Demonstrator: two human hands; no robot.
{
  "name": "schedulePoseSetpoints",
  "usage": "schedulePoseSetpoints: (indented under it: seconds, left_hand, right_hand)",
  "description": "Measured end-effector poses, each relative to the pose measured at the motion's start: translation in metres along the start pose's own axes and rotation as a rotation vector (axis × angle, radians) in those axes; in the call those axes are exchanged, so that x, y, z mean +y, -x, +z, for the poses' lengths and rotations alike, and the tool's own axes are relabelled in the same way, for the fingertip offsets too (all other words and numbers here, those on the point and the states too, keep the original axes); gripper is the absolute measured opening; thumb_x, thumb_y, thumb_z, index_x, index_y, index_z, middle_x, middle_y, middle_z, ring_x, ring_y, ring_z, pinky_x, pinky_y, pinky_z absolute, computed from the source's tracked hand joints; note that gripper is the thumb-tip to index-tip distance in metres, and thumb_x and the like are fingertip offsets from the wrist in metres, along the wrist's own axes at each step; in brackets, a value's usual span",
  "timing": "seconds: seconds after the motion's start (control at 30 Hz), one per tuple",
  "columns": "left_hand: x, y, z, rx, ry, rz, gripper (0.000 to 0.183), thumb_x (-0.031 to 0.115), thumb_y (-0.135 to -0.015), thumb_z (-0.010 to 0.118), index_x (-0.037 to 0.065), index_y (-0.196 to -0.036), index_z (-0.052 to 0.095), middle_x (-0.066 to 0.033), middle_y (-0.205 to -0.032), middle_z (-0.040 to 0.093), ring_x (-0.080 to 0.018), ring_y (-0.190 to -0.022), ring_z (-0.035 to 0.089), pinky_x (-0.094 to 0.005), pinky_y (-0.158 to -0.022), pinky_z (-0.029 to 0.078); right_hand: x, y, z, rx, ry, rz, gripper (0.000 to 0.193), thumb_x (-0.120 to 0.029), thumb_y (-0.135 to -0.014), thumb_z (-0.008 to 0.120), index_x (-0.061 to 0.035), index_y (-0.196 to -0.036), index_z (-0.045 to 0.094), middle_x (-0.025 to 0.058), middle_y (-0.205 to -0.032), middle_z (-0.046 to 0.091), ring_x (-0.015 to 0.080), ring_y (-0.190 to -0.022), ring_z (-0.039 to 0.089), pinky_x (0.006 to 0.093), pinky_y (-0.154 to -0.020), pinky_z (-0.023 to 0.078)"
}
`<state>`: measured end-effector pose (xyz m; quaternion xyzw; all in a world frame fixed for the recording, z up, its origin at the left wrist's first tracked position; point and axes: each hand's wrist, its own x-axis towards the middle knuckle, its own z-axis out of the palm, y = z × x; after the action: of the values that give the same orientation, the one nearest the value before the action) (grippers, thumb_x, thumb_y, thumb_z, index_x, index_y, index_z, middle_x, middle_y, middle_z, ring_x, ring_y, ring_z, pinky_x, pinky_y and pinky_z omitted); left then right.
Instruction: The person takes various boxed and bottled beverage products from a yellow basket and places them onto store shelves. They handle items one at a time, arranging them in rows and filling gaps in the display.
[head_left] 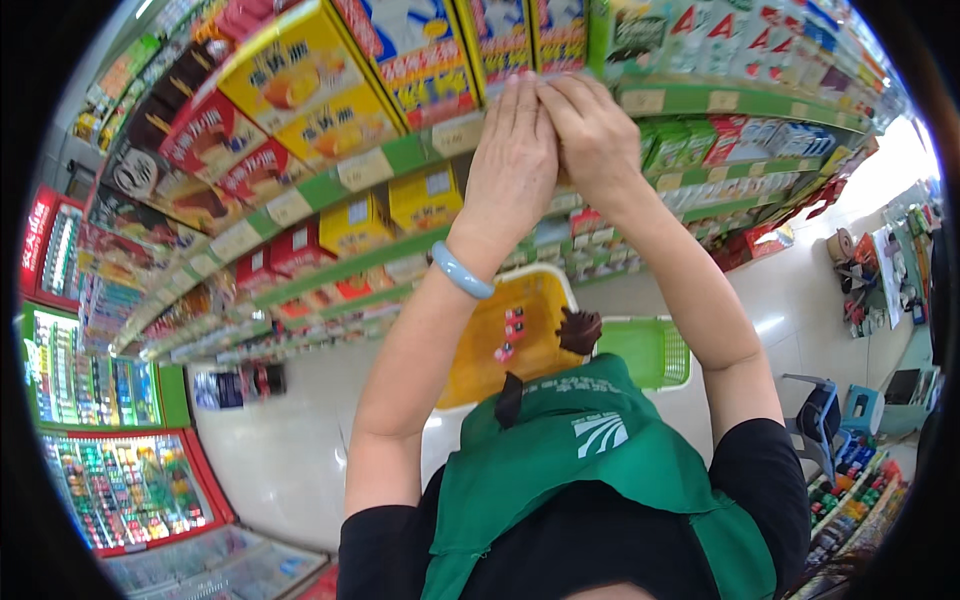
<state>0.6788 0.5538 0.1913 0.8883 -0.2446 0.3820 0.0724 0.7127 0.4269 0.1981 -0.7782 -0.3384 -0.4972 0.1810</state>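
You are standing in a shop aisle with both arms raised to a high shelf, and the view looks down your own body: a green apron [590, 450] over a black top fills the lower part.

Your left hand [513, 150] and right hand [592, 130] meet at the front edge of the top green shelf [400, 152], where paper price labels [365, 170] sit in the rail. The left hand lies flat, fingers straight and close together, its fingertips against the bottom edge of a blue and white box [500, 35] on that shelf. The right hand is curled beside it, touching it, fingers bent in at the same spot. What the fingertips grip, if anything, is hidden, so I cannot tell whether either hand pinches something or only presses. A pale blue bangle [462, 271] circles your left wrist.

By my reading, the step in hand is straightening or seating something at the shelf front, the box or a label under it. The next move seems to call for a small, careful push with the fingertips, without shifting the yellow boxes [310, 90] standing to its left.

Below, a yellow shopping basket [540, 290] and a green one [650, 350] sit on the pale floor.
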Motion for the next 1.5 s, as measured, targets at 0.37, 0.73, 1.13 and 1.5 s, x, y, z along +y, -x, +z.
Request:
schedulePoseSetpoints:
  seconds: [0.37,0.73,1.13,1.5]
  left_hand:
    - [0.037,0.248,0.091,-0.549,0.517,-0.563,0.023,0.004,-0.075,0.059,-0.006,-0.096,0.056,-0.0211,-0.095,0.059,-0.0377,-0.091,0.057,-0.0436,-0.080,0.048]
    - [0.074,0.435,0.220,-0.974,0.454,-0.772,0.052,0.006,-0.081,0.055,-0.007,-0.130,0.042,-0.0263,-0.137,0.041,-0.0396,-0.125,0.043,-0.0428,-0.102,0.040]
    - [0.062,0.427,0.212,-0.784,0.587,-0.975,0.049,0.004,-0.084,0.056,-0.005,-0.130,0.041,-0.0275,-0.135,0.042,-0.0414,-0.118,0.048,-0.0431,-0.098,0.043]
    - [0.013,0.277,0.115,-0.660,1.184,-1.131,0.054,0.006,-0.082,0.065,-0.004,-0.130,0.041,-0.0196,-0.121,0.056,-0.0299,-0.105,0.061,-0.0348,-0.090,0.050]
  right_hand:
    - [-0.092,0.240,0.060,-0.681,-0.532,0.292,0.039,-0.003,-0.067,0.063,-0.0007,-0.105,0.060,0.0147,-0.104,0.063,0.0312,-0.095,0.062,0.0371,-0.079,0.053]
    - [-0.136,0.451,0.178,-1.270,-0.316,0.132,0.048,-0.015,-0.081,0.057,-0.0048,-0.127,0.046,0.0146,-0.125,0.047,0.0334,-0.109,0.055,0.0390,-0.077,0.055]
    - [-0.116,0.489,0.224,-1.391,-0.405,0.235,0.041,-0.012,-0.078,0.061,-0.0022,-0.115,0.048,0.0154,-0.114,0.052,0.0318,-0.094,0.063,0.0393,-0.073,0.055]
    - [-0.030,0.223,0.072,-1.180,-0.904,0.690,0.050,-0.016,-0.077,0.067,-0.0060,-0.123,0.054,0.0169,-0.108,0.063,0.0300,-0.097,0.061,0.0373,-0.084,0.049]
